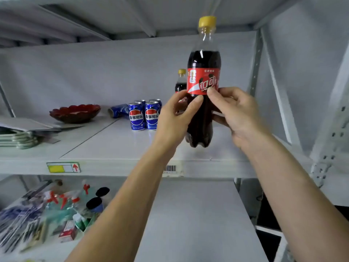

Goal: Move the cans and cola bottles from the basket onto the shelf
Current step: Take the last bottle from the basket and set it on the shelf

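Observation:
I hold a cola bottle (203, 76) with a red label and yellow cap upright above the white shelf (117, 146). My left hand (175, 116) grips its waist from the left and my right hand (236, 112) grips it from the right. A second cola bottle (181, 80) stands at the back of the shelf, partly hidden behind the held one. Several blue Pepsi cans (144, 115) stand upright in a cluster left of my hands, and one more blue can (118, 110) lies on its side behind them. The basket is out of view.
A dark red scalloped bowl (75, 112) sits at the shelf's back left, with a stack of flat trays (20, 135) at the far left edge. Metal uprights (255, 63) bound the shelf on the right. The lower shelf holds packaged goods (56, 210) at its left.

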